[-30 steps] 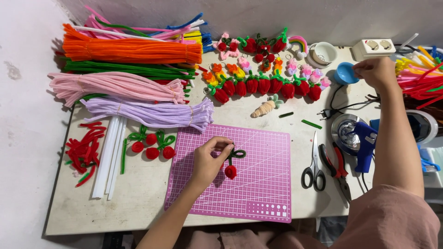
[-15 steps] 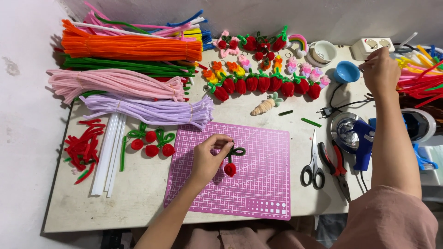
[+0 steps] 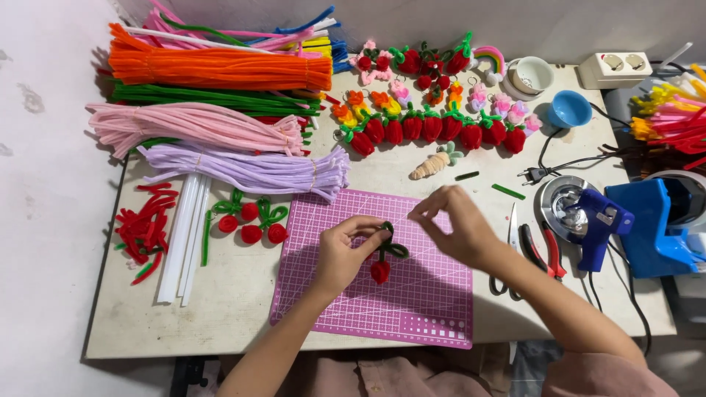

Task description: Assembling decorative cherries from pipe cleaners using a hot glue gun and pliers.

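Left hand (image 3: 344, 254) pinches the dark green pipe-cleaner stem of a small red fuzzy cherry piece (image 3: 382, 265), holding it over the pink gridded cutting mat (image 3: 434, 309). Right hand (image 3: 454, 226) hovers just beside the stem top, thumb and fingertips pinched together; whether something tiny sits between them, cannot tell. To do this well, I'd judge: left grip stays firm near the loop, right hand works right at the stem tip. Left of the mat lie 4 finished red cherries (image 3: 251, 220). Above, lilac pipe-cleaner bundle (image 3: 250, 169). Right, blue glue gun (image 3: 599, 220), scissors (image 3: 512, 242).
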